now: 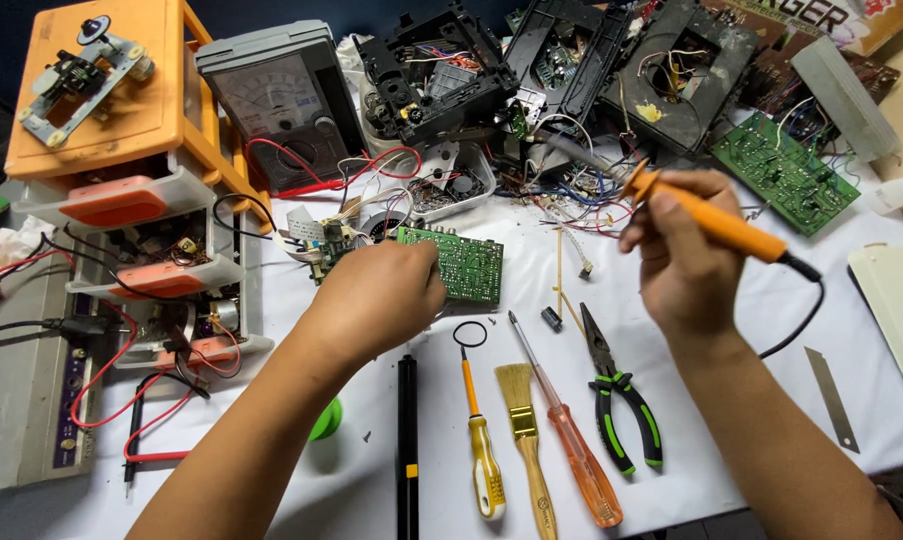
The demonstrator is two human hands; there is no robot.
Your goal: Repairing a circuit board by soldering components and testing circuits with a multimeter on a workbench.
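My left hand point(377, 295) rests on a small green circuit board point(464, 264) lying on the white table point(732, 400), gripping its left edge. My right hand point(687, 255) is raised over the table and holds an orange-handled soldering iron point(717, 222). Its metal tip point(572, 152) points up-left, well above and to the right of the board. A black cord point(807, 305) runs from the handle's back end down past my wrist.
In front lie a black pen-like tool point(408, 440), two screwdrivers point(482, 450) point(572, 440), a brush point(527, 440), green-handled pliers point(622, 400) and a blade point(832, 398). An analog multimeter point(277, 100), an orange drawer cabinet point(132, 150), dismantled black chassis point(442, 75) and a second green board point(784, 170) crowd the back.
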